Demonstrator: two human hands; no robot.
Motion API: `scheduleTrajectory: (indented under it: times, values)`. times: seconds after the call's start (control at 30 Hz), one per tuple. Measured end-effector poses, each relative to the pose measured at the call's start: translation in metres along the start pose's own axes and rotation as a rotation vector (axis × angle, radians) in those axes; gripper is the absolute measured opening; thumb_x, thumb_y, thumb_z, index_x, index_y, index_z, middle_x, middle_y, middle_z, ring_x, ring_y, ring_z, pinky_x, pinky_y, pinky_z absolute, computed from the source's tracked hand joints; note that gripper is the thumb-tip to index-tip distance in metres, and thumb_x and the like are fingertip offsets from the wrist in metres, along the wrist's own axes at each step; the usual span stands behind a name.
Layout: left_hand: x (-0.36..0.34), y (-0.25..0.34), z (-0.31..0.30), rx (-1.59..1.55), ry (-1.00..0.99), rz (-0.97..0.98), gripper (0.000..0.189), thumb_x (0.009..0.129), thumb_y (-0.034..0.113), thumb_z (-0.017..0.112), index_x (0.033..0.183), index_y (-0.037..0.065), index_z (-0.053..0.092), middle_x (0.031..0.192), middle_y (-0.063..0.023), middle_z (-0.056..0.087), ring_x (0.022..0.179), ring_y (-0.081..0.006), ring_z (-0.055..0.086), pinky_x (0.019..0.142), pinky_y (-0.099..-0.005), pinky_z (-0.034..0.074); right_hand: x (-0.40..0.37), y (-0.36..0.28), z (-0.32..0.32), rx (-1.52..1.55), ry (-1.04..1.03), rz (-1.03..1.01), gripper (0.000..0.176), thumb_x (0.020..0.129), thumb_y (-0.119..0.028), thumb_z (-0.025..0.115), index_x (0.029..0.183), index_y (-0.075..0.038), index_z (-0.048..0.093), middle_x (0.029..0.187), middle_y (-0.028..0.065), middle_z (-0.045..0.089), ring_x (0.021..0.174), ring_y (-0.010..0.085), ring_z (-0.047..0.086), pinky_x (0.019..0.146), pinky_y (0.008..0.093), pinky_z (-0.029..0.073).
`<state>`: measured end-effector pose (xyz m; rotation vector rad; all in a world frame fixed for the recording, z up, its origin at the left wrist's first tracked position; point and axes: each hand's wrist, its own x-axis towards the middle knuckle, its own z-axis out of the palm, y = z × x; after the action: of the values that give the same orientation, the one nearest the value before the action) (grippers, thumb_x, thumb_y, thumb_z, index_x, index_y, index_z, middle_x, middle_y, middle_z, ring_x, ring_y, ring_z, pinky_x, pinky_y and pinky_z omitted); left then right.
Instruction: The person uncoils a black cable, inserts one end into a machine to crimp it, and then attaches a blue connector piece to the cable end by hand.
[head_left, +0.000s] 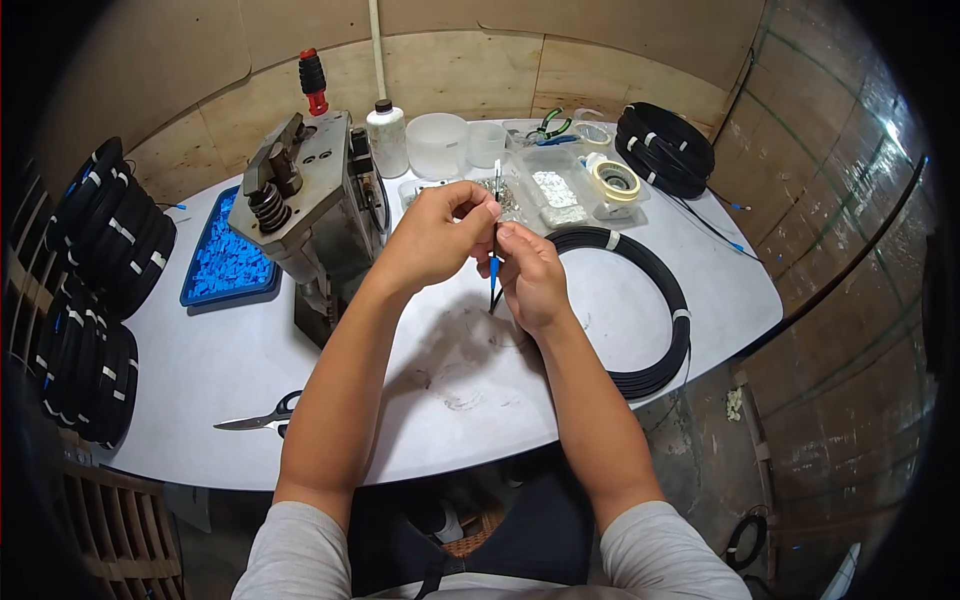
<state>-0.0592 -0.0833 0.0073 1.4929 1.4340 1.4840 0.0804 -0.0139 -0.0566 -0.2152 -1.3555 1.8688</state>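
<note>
Item: cable end (493,270), blue-sleeved, upright above table (250,380) centre; left hand (435,235) pinches its tip, right hand (530,278) clasps it below; black coil (660,300) at 3 o'clock. Advised: brace wrists, keep tip straight.

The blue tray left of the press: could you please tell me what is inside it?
The blue tray holds a heap of small blue pieces. The press covers part of its right side, so whatever lies there cannot be seen.
</note>
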Motion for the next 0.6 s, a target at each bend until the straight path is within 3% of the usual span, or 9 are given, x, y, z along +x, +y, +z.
scheduleTrajectory:
  times: [0.13, 0.27, 0.37, 0.43, 0.6]
  values:
    - [0.001, -0.003, -0.002, -0.115, -0.085, -0.017, 0.024, 0.102, 0.018, 0.061, 0.094, -0.003, 0.066, 0.072, -0.0042, 0.065, 0.062, -0.0105, 0.06, 0.061, -0.0297, 0.05, 0.002, 0.005, -0.008, 0.179, -0.089, -0.003, 0.021, 0.103, -0.021, 0.058, 0.104, -0.002, 0.066, 0.096, 0.007, 0.067, 0.087, 0.0147, 0.059, 0.082, 0.0327, 0.048]
    - [0.002, -0.005, -0.001, -0.003, -0.048, 0.051, 0.024, 0.102, 0.02, 0.062, 0.096, -0.002, 0.067, 0.076, -0.0038, 0.066, 0.069, -0.0098, 0.06, 0.065, -0.0288, 0.049, 0.003, 0.011, -0.014, 0.135, -0.051, -0.044, 0.017, 0.102, -0.018, 0.063, 0.101, -0.002, 0.067, 0.093, 0.0062, 0.067, 0.084, 0.0138, 0.06, 0.081, 0.0311, 0.049]
    - [0.002, -0.004, -0.001, 0.076, 0.0, 0.035, 0.024, 0.1, 0.022, 0.062, 0.097, -0.001, 0.068, 0.079, -0.003, 0.067, 0.075, -0.0095, 0.06, 0.069, -0.0282, 0.048, 0.002, 0.009, -0.007, 0.094, 0.061, -0.073, 0.013, 0.099, -0.013, 0.068, 0.097, -0.001, 0.069, 0.093, 0.0058, 0.068, 0.081, 0.0119, 0.06, 0.078, 0.0275, 0.049]
    - [0.003, -0.006, 0.0, 0.04, 0.009, -0.03, 0.025, 0.099, 0.023, 0.063, 0.098, -0.002, 0.069, 0.082, -0.0033, 0.068, 0.079, -0.0099, 0.06, 0.07, -0.0282, 0.048, 0.002, 0.009, -0.002, -0.023, 0.169, -0.162, 0.018, 0.095, -0.018, 0.075, 0.091, -0.001, 0.073, 0.079, 0.0015, 0.068, 0.073, 0.0057, 0.058, 0.07, 0.0211, 0.046]
    - [0.002, -0.006, 0.003, 0.023, 0.023, -0.109, 0.025, 0.099, 0.023, 0.063, 0.102, -0.001, 0.07, 0.086, -0.0042, 0.069, 0.079, -0.0101, 0.06, 0.069, -0.0277, 0.048, -0.003, 0.008, 0.006, -0.187, 0.241, -0.223, 0.016, 0.094, -0.015, 0.076, 0.088, -0.001, 0.072, 0.079, 0.0022, 0.069, 0.072, 0.0068, 0.059, 0.07, 0.0225, 0.047]
